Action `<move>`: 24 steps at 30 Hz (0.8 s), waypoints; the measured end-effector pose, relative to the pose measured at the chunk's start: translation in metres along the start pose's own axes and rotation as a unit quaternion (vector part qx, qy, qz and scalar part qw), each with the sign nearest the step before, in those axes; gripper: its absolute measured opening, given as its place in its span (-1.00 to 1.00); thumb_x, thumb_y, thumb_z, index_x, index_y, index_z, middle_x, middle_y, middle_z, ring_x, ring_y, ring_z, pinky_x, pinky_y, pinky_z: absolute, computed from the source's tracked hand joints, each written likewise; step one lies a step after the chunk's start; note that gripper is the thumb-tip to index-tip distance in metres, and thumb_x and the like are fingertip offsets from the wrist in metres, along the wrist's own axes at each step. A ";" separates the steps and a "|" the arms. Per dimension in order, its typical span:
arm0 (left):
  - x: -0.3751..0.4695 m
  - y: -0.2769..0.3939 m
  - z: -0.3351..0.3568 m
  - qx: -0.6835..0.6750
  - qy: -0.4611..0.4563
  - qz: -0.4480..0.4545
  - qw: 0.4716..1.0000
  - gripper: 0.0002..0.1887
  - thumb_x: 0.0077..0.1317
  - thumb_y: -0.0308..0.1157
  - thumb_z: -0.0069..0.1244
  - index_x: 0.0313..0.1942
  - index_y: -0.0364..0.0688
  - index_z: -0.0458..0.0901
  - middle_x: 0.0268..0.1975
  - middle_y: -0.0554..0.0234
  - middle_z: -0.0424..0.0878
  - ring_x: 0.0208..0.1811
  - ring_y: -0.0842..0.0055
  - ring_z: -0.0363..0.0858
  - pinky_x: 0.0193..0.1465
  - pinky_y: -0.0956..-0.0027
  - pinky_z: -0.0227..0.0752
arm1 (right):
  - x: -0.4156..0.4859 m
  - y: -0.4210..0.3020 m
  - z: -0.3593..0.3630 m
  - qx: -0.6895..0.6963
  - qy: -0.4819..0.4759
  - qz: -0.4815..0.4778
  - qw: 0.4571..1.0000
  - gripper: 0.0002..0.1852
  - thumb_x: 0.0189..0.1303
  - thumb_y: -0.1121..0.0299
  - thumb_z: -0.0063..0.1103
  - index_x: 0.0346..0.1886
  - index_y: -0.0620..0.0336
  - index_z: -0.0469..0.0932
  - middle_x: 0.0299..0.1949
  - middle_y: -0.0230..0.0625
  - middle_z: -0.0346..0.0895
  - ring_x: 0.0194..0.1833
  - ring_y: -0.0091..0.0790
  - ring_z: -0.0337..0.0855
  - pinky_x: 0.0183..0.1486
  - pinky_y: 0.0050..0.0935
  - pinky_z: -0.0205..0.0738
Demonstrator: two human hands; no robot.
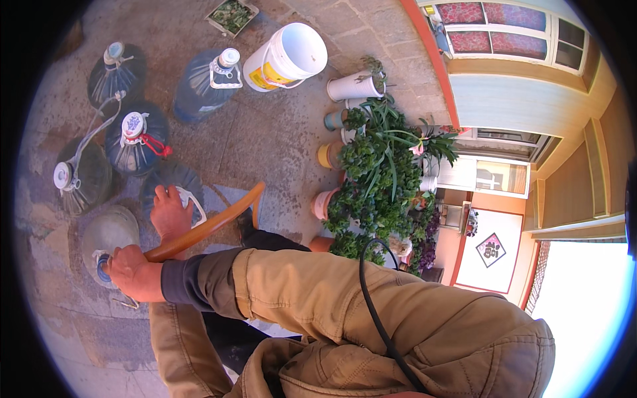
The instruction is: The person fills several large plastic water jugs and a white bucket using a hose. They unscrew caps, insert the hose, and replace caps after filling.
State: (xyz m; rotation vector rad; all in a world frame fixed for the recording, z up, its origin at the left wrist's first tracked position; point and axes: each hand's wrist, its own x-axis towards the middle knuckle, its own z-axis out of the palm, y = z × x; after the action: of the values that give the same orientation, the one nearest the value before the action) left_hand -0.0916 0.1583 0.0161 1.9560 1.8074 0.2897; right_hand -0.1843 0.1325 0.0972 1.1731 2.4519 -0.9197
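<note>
My right hand (133,274) grips the end of an orange hose (211,229) at the blue-ringed mouth (103,267) of a pale translucent water bottle (112,234). The hose's tip is hidden by the fingers. Beyond it, my left hand (171,211) is curled over the top of a bluish large water bottle (157,181), covering its neck. That bottle's white carrying handle (195,204) sticks out beside the palm. My right forearm crosses over the left one.
Several large capped water bottles (137,144) stand on the concrete floor, one with a red cord. A white bucket (293,57) and a planter box (231,17) are farther off. Potted plants (368,174) line the wall. A black cable (368,298) crosses my sleeve.
</note>
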 end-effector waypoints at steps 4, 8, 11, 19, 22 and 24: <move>-0.002 -0.002 -0.002 -0.009 0.024 -0.035 0.999 -0.38 0.07 0.01 0.52 -0.01 -0.10 0.57 0.07 0.14 0.51 0.04 0.16 0.72 -0.11 0.09 0.71 | -0.008 -0.004 -0.021 0.008 -0.013 -0.009 1.000 -0.65 0.26 0.26 0.41 0.11 0.04 0.68 -0.06 -0.33 0.76 0.04 -0.27 0.75 -0.19 -0.18 0.61; 0.000 0.020 -0.003 -0.021 0.026 -0.020 0.999 -0.38 0.06 0.09 0.51 -0.07 -0.12 0.61 0.06 0.16 0.52 0.03 0.16 0.73 -0.12 0.06 0.72 | -0.005 0.010 -0.004 0.008 0.000 0.029 1.000 -0.66 0.29 0.24 0.40 0.12 -0.04 0.70 -0.05 -0.38 0.77 0.04 -0.26 0.76 -0.19 -0.18 0.63; 0.003 0.017 -0.012 -0.004 -0.004 -0.042 0.999 -0.38 0.07 0.12 0.50 -0.09 -0.12 0.62 0.04 0.17 0.53 0.03 0.16 0.74 -0.12 0.06 0.72 | -0.003 0.005 -0.005 0.005 0.001 0.013 1.000 -0.66 0.30 0.23 0.40 0.12 -0.03 0.69 -0.05 -0.38 0.77 0.03 -0.26 0.77 -0.19 -0.17 0.63; 0.001 0.005 0.004 -0.007 0.033 0.042 0.999 -0.40 0.03 -0.07 0.48 0.04 -0.09 0.66 -0.01 0.22 0.56 0.11 0.22 0.63 0.10 0.10 0.53 | -0.018 0.017 -0.028 -0.002 -0.023 -0.014 1.000 -0.57 0.21 0.27 0.46 0.16 0.03 0.66 -0.05 -0.30 0.77 0.00 -0.22 0.78 -0.22 -0.14 0.63; 0.005 0.001 -0.011 0.025 -0.010 0.085 0.996 -0.33 0.07 -0.20 0.43 0.22 -0.08 0.61 0.10 0.25 0.59 0.26 0.25 0.55 0.24 0.10 0.42 | -0.016 0.008 -0.030 0.016 -0.001 -0.022 1.000 -0.59 0.20 0.30 0.45 0.14 0.05 0.67 -0.06 -0.28 0.77 0.01 -0.20 0.78 -0.23 -0.14 0.64; 0.000 -0.014 -0.015 0.043 0.024 0.139 0.989 -0.25 0.07 -0.26 0.42 0.32 -0.08 0.55 0.20 0.26 0.59 0.32 0.25 0.52 0.29 0.09 0.40 | -0.016 -0.001 -0.036 0.027 0.016 -0.050 0.998 -0.60 0.22 0.35 0.41 0.15 0.08 0.67 -0.11 -0.22 0.76 -0.04 -0.19 0.80 -0.26 -0.17 0.64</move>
State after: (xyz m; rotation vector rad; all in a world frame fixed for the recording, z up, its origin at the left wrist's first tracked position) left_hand -0.1103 0.1618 0.0229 2.2832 1.5966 0.3542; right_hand -0.1743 0.1455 0.1325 1.0997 2.5454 -1.0080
